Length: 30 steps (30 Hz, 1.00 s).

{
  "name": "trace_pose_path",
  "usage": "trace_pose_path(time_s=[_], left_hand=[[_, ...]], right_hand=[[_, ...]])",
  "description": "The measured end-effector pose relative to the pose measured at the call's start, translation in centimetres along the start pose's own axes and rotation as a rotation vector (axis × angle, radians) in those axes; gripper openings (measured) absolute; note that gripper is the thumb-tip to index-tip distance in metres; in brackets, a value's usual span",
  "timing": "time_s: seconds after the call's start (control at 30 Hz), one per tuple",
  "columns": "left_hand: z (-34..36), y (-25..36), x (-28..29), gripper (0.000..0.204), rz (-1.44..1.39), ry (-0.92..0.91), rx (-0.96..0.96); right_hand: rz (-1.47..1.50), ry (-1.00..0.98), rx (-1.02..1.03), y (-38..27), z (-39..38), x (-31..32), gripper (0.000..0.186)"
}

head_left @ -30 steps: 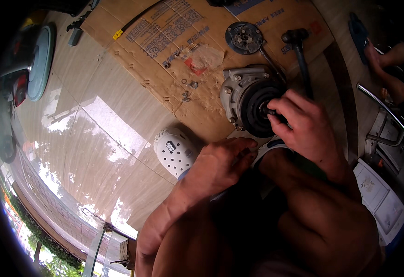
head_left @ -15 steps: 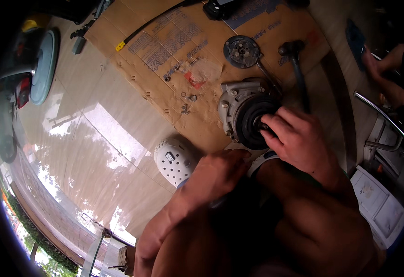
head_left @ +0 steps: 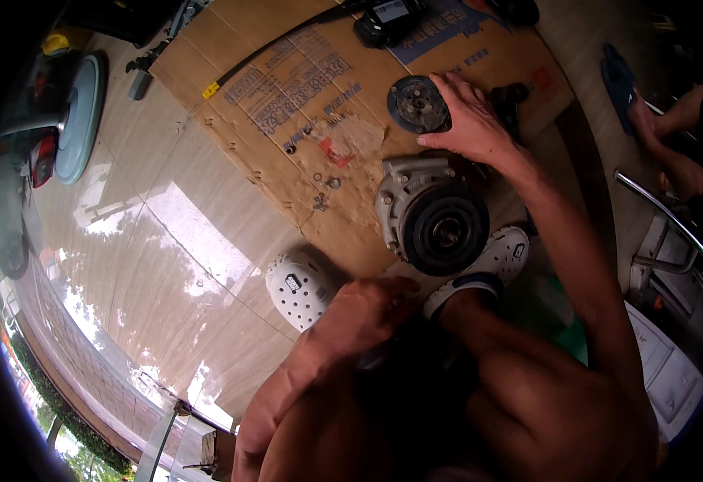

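Note:
A grey metal air-conditioning compressor (head_left: 395, 201) with a black grooved pulley (head_left: 464, 209) stands on the cardboard, between the white clogs, its pulley facing up. Beyond it lies a round dark clutch plate (head_left: 417, 104). My right hand (head_left: 476, 120) has its rim between thumb and fingers, and the plate still appears to rest on the cardboard. Close to my body, on the near side of the compressor, is my left hand (head_left: 367, 313). Its fingers are curled; whatever they hold is hidden in shadow.
A hammer (head_left: 510, 95) lies partly behind my right hand. Washers (head_left: 333, 182) and small bolts are scattered left of the compressor on the cardboard sheet (head_left: 231, 153). A black cable with a yellow tip (head_left: 211, 90) runs along the back. Another person's foot (head_left: 647, 120) shows at far right.
My right hand has left the pulley's centre and reached forward to the clutch plate. The pulley face and right clog are now uncovered. My left hand stays about where it was.

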<state>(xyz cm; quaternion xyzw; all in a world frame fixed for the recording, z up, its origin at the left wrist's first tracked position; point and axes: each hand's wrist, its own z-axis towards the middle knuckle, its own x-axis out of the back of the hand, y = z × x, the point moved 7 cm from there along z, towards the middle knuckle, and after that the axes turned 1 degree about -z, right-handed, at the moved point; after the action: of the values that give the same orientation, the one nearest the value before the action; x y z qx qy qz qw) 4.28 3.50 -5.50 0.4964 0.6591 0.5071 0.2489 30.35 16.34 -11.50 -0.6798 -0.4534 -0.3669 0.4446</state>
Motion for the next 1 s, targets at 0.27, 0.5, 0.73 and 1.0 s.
trace_pose_path(time_s=[0.27,0.5,0.73,1.0], left_hand=[[0.2,-0.1,0.8,0.031,-0.09,-0.047,0.099],[-0.3,-0.2,1.7,0.031,-0.093,-0.094,0.162],[-1.7,-0.9,6.0,0.026,-0.283,0.106,0.235],[0.4,1.9,13.0,0.047,-0.535,0.721,0.065]], right_hand=[[-0.09,-0.009,-0.021,-0.6,1.8,-2.7,0.114],[-0.069,0.065,0.011,-0.8,1.8,-2.5,0.111],[-0.003,0.154,0.056,-0.9,0.2,-0.2,0.105],[0.189,0.434,0.408,-9.1,-8.4,11.4,0.095]])
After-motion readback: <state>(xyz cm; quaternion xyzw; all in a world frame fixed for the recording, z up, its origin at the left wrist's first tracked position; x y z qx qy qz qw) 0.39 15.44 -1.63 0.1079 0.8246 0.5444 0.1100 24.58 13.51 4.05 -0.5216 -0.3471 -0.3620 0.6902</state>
